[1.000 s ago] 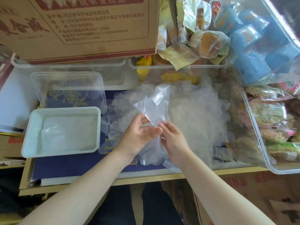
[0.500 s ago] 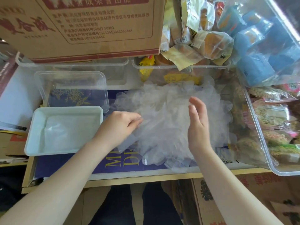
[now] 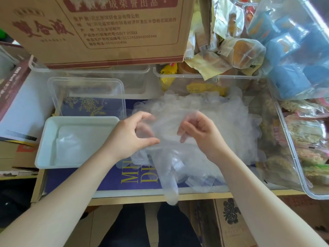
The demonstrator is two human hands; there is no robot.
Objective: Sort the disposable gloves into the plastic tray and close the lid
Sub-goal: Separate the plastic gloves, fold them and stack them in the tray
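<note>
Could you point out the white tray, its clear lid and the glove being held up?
white tray (image 3: 41, 154): head view, on its left rim.
clear lid (image 3: 85, 81): head view, on its far edge.
held glove (image 3: 169, 182): head view, on its dangling fingers.

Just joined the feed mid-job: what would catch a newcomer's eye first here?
Both hands, left and right, pinch a clear glove at centre, its fingers dangling past the table edge, over the glove pile. Left of them sits the white tray, its clear lid behind it.
</note>
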